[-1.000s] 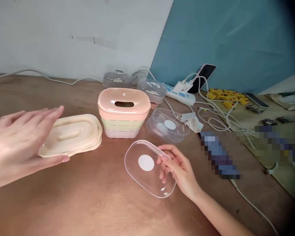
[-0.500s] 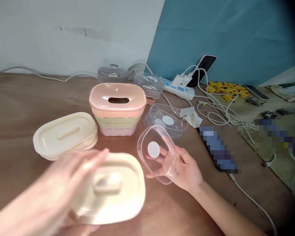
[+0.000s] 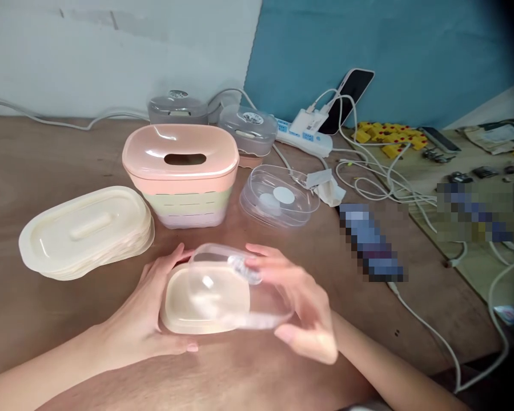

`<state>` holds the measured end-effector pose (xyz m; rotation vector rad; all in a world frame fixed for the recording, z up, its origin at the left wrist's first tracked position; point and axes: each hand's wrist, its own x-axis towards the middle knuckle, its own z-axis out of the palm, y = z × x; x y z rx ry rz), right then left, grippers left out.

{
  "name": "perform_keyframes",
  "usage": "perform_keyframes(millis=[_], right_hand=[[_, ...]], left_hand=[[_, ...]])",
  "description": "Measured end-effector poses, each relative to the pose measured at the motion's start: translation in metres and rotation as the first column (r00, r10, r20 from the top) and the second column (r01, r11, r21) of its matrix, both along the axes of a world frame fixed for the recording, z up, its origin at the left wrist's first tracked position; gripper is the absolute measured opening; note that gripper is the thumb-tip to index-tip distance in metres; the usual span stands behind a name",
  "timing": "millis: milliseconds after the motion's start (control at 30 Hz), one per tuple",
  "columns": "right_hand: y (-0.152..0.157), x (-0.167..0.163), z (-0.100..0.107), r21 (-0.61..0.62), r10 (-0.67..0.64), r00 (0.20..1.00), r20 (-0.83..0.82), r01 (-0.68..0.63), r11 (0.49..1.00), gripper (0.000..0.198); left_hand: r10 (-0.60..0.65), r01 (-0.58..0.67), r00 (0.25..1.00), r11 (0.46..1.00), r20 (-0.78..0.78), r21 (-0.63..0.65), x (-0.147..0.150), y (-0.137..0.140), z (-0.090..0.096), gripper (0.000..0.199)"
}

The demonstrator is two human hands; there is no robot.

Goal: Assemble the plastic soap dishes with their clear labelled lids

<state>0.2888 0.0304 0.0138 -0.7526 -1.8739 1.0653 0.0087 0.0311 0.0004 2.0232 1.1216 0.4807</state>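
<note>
My left hand (image 3: 139,311) wraps round the left end of a cream oval plastic lid (image 3: 180,299), low over the brown table. From the right, my right hand (image 3: 306,302) grips a clear plastic cover (image 3: 268,308) with a sticker on top. The cover is tilted and overlaps the right part of the cream lid; whether they touch I cannot tell. To the left lies a stack of cream oval lids (image 3: 89,225). Behind stands a striped bin (image 3: 184,197) with a pink slotted top. More clear covers (image 3: 278,214) lie nested to its right.
Two grey-clear lidded boxes (image 3: 177,108) stand at the back by the wall. A power strip (image 3: 304,140) with white cables, a leaning phone (image 3: 350,100) and yellow pieces (image 3: 388,137) are at the back right. A phone with a blurred screen (image 3: 368,240) lies on the right.
The cream lid has turned over, its recessed handle no longer showing, and sits further back. My right hand has turned the clear cover sticker-up and brought it left over the lid.
</note>
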Motion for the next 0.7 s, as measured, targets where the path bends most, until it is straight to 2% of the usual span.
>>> perform_keyframes(millis=[67,100,167,233,433,633,700], right_hand=[[-0.001,-0.004,-0.003,0.257,0.073,0.982,0.176,-0.118,0.959,0.067],[-0.001,-0.006,-0.005,0.331,0.105,0.963,0.246,-0.186,0.925,0.070],[0.000,-0.011,-0.008,0.378,0.141,0.932,0.334,-0.269,0.886,0.069],[0.001,-0.014,-0.010,0.367,0.135,0.919,0.370,-0.278,0.888,0.063],[0.003,-0.017,-0.012,0.297,0.108,0.881,0.461,-0.267,0.917,0.049],[-0.003,-0.016,-0.017,0.218,0.019,0.916,0.401,-0.116,0.969,0.070],[-0.005,-0.017,-0.019,0.206,0.015,0.917,0.399,-0.105,0.973,0.072]], left_hand=[[0.003,-0.002,0.998,1.000,0.058,-0.022,0.000,0.000,0.001,0.107],[-0.008,0.010,0.997,1.000,0.076,-0.029,0.000,0.000,0.001,0.106],[-0.048,0.051,0.995,0.998,0.085,-0.027,0.000,0.001,0.002,0.101],[-0.074,0.076,0.994,0.997,0.086,-0.017,0.000,0.001,0.002,0.096],[-0.035,0.045,0.988,0.997,0.152,-0.063,0.000,0.001,-0.002,0.095],[-0.090,0.088,0.987,0.996,0.131,0.022,-0.002,0.001,-0.002,0.092],[-0.099,0.096,0.991,0.995,0.089,0.037,-0.002,0.000,-0.001,0.092]])
